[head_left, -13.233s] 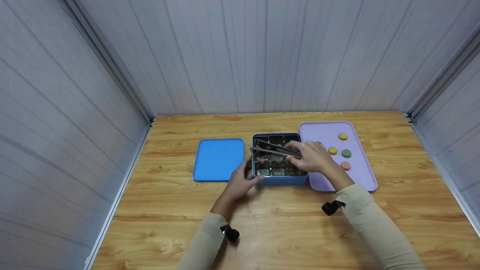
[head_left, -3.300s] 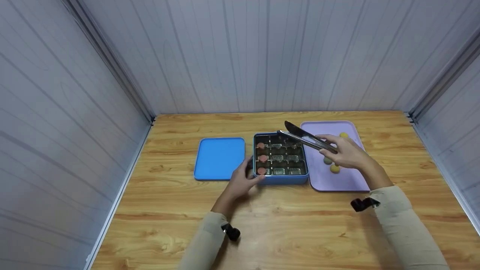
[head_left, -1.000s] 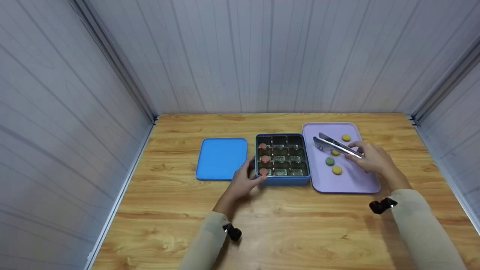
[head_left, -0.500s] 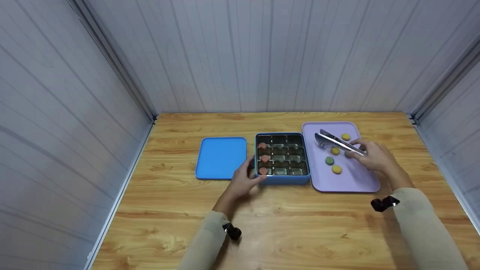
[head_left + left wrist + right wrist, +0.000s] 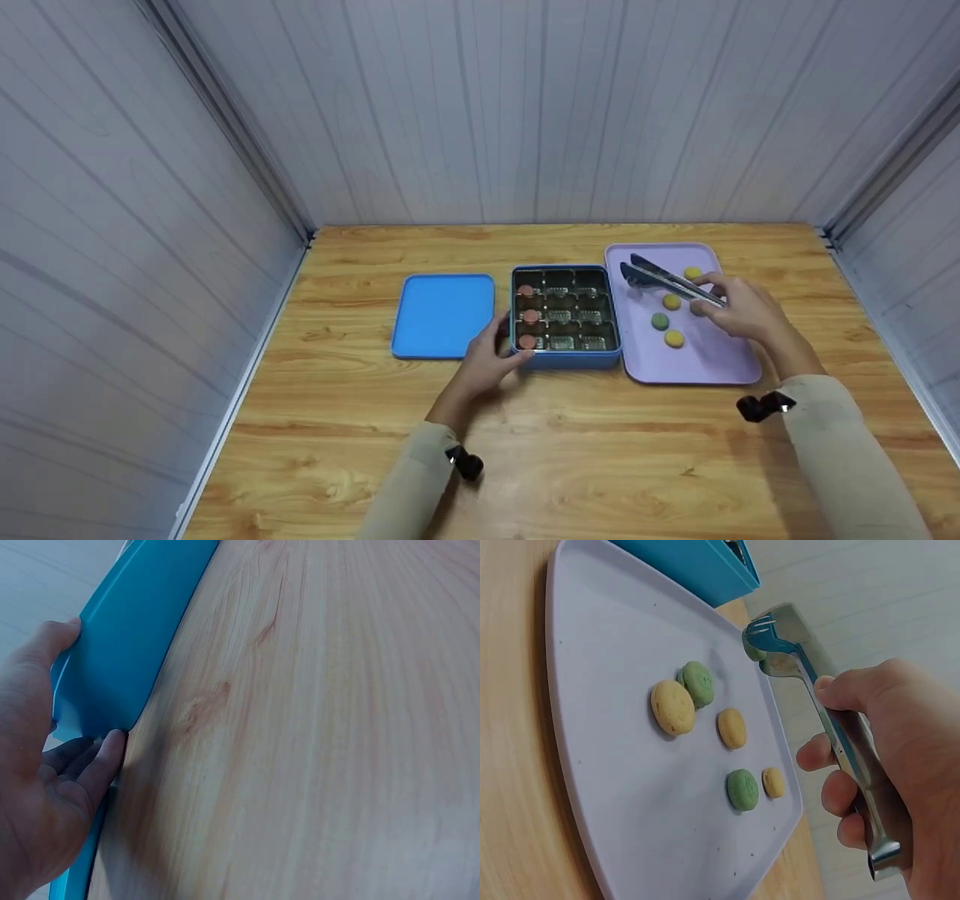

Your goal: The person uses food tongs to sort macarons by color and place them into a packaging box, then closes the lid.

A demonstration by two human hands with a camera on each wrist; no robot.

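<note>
Right hand (image 5: pixel 889 765), fingers curled round the tongs (image 5: pixel 821 701), holds them above the tray (image 5: pixel 709 360); their tips pinch what seems to be a green macaron (image 5: pixel 754 652). Light and crumbly, it wants gentle pressure across its flat faces. Left hand (image 5: pixel 487 364) grips the tin (image 5: pixel 566 360) at its near corner. Compared with half a second ago, the tongs' tips sit slightly nearer the tin.

Wooden table (image 5: pixel 570 457); at centre blue tin (image 5: pixel 564 358), blue lid (image 5: pixel 442 315) at nine o'clock, lilac tray (image 5: pixel 712 360) at three o'clock.
</note>
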